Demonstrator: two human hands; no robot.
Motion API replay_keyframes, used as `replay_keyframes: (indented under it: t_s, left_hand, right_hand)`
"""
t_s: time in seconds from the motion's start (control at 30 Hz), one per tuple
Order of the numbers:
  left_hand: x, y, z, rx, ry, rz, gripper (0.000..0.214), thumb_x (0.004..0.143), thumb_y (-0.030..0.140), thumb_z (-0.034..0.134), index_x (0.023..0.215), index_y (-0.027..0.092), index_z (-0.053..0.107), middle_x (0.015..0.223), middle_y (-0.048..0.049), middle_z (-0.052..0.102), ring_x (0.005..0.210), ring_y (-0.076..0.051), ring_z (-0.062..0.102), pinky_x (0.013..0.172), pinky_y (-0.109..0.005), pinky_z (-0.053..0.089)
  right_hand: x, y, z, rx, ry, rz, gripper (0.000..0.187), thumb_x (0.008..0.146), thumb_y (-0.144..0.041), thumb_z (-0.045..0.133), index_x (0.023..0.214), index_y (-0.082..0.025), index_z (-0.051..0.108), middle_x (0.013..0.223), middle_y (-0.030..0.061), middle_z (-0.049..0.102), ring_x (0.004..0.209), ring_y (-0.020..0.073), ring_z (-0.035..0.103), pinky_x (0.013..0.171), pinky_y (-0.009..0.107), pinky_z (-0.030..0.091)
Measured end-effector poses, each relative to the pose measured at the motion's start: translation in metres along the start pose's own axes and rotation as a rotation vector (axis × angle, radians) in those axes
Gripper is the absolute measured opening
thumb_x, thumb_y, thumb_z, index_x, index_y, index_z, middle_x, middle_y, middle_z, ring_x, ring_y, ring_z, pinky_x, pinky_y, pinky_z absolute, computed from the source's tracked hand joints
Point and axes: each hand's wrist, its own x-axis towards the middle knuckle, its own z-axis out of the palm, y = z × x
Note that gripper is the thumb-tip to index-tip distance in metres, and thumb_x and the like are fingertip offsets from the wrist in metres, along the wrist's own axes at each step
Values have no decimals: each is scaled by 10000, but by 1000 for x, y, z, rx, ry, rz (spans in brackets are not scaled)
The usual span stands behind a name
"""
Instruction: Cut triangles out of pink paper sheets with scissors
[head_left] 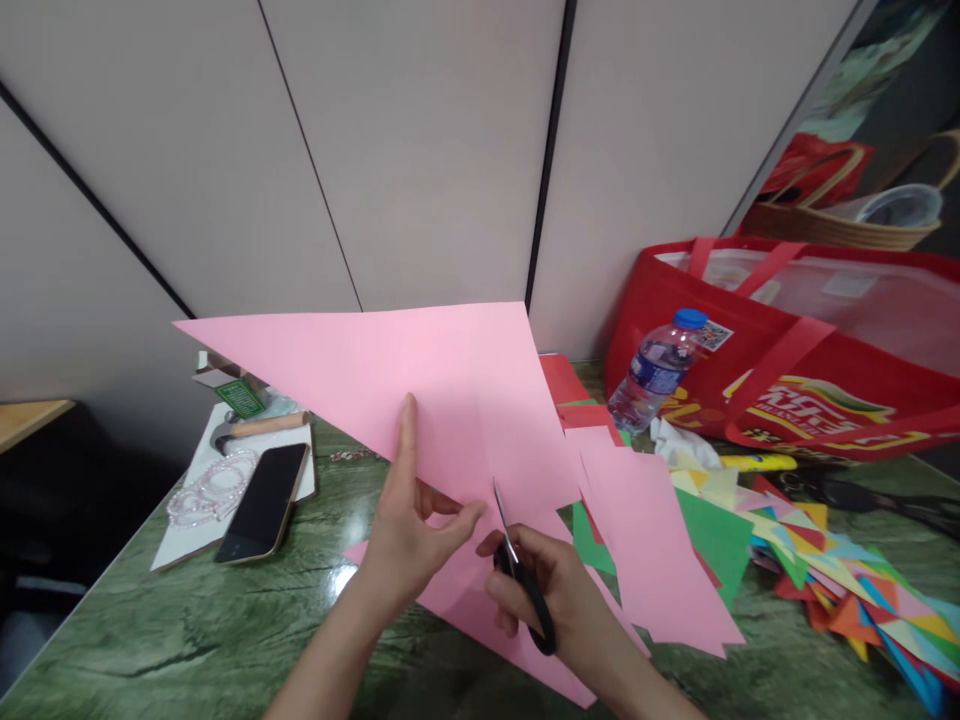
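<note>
My left hand (412, 530) grips a large sheet of pink paper (450, 390) by its lower edge, thumb in front and index finger stretched up along it. The sheet stands tilted above the table. In my right hand (551, 590) is a pair of scissors with black handles (536, 605); the blades point up at the sheet's lower part, close to my left thumb. Below both hands lies another stretch of pink paper (487, 610), and whether it joins the upper sheet I cannot tell. Cut pink pieces (645, 540) lie to the right.
On the green table's left are a phone (266, 500), beaded loops (217, 490), a wooden-handled tool (262, 427) and a small green box (236, 390). At right stand a water bottle (656, 370) and red bag (675, 280), with folded coloured paper (862, 590) in front.
</note>
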Motion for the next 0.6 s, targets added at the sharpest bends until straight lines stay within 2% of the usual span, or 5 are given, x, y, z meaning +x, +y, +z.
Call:
replay_keyframes:
  t_s: [0.27, 0.43, 0.6]
  left_hand:
    - [0, 1, -1, 21, -10, -6, 1079, 668, 285, 738, 1462, 333, 10, 1136, -83, 587, 492, -116, 583, 458, -307, 548]
    - [0, 0, -1, -7, -18, 13, 1083, 676, 287, 737, 1469, 298, 0, 900, -38, 634, 485, -143, 578, 454, -315, 543]
    - [0, 0, -1, -29, -13, 32, 1079, 673, 281, 741, 1472, 290, 16, 904, -46, 638, 485, -148, 571, 441, -309, 528]
  right_hand:
    - [2, 0, 0, -18, 15, 8, 367, 665, -411, 725, 845, -151, 540, 447, -85, 488, 385, 84, 465, 423, 209, 353]
    - [1, 2, 0, -18, 8, -1, 346, 678, -419, 715, 830, -156, 550, 424, -85, 492, 369, 81, 461, 413, 203, 358]
    - [1, 4, -1, -30, 9, 14, 359, 678, -457, 704, 800, -167, 532, 413, -80, 496, 340, 84, 456, 382, 202, 344]
